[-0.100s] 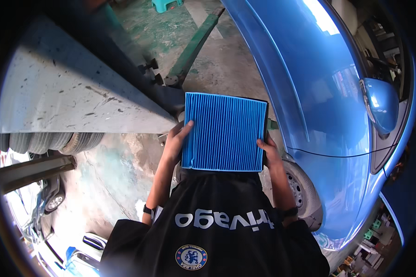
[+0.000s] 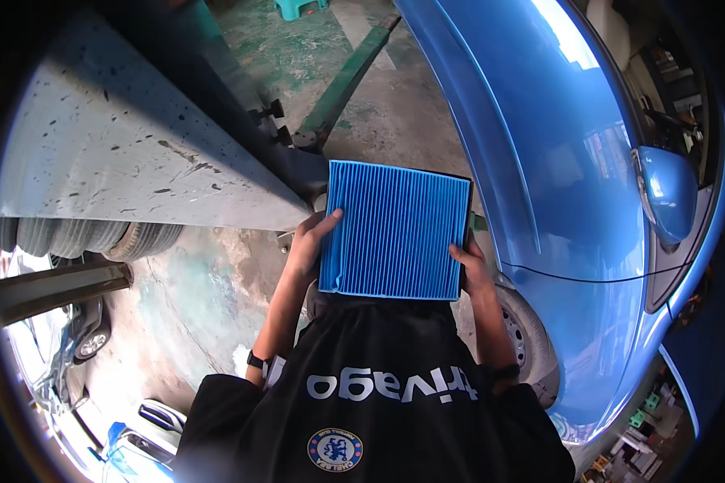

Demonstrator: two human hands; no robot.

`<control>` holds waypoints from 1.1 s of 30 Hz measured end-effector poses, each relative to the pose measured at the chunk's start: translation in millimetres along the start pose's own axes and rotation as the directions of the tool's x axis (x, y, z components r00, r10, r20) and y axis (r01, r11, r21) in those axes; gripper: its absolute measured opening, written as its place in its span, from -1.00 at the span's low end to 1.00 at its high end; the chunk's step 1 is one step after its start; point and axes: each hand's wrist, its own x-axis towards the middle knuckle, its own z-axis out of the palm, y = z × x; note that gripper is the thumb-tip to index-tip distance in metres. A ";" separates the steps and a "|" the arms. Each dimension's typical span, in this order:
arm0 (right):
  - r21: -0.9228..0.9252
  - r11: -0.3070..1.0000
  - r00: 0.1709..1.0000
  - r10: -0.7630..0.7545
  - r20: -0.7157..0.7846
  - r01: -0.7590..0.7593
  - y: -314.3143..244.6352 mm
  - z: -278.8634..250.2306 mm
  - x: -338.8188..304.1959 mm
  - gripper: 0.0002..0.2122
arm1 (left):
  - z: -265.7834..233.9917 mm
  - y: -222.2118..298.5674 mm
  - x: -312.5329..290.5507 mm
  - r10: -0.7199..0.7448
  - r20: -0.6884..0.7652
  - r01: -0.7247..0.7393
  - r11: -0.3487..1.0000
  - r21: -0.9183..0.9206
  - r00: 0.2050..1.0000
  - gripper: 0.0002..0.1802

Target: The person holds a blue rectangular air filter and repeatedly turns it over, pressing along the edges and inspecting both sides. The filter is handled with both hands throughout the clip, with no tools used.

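Observation:
Between both hands I hold a square, blue pleated air filter (image 2: 399,233), its ridged face turned up toward me. My left hand (image 2: 310,241) is closed on its left edge, thumb lying on the pleats. My right hand (image 2: 470,266) grips the lower part of the opposite edge, with the thumb over the front. The other fingers of both hands are mostly hidden behind the filter. A dark strip shows along the filter's right and top edges; what it belongs to I cannot make out.
A blue car (image 2: 556,161) with a side mirror (image 2: 667,193) stands close on my right. At left, a grey lift post (image 2: 137,145) juts in, with a green lift arm (image 2: 346,84) beyond it. Several tyres (image 2: 80,237) and another car's wheel (image 2: 93,344) are farther left. A teal stool (image 2: 298,6) stands ahead.
The view has shifted slightly, so the post and the car sit a little differently. Both hands keep the same hold on the air filter, which looks very slightly tilted.

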 end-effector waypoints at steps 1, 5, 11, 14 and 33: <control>-0.024 1.000 1.000 -0.014 -0.003 0.014 -1.7 2.4 1.1 -0.47 | -0.3 -0.2 1.3 -0.037 0.008 0.037 0.999 -0.019 0.999 -0.30; -0.078 0.993 0.995 -0.092 -0.031 0.090 -1.8 6.7 1.2 -0.44 | -1.2 -7.1 3.2 0.109 -0.130 -0.072 0.962 0.264 0.985 -0.29; -0.068 0.995 0.998 -0.068 -0.001 0.068 5.2 -11.1 -3.4 -0.28 | 11.2 15.6 -14.7 0.236 0.092 -0.252 0.939 0.233 0.967 -0.41; -0.358 0.913 0.975 -0.221 -0.026 0.197 -20.8 1.3 -3.7 -0.32 | 28.6 34.4 -35.9 0.317 0.132 -0.343 0.894 0.289 0.939 -0.45; -0.457 0.357 0.523 -0.792 0.314 0.815 -120.2 162.0 -4.5 -0.88 | 73.0 24.5 -104.7 0.496 0.163 -0.497 0.677 0.542 0.853 -0.41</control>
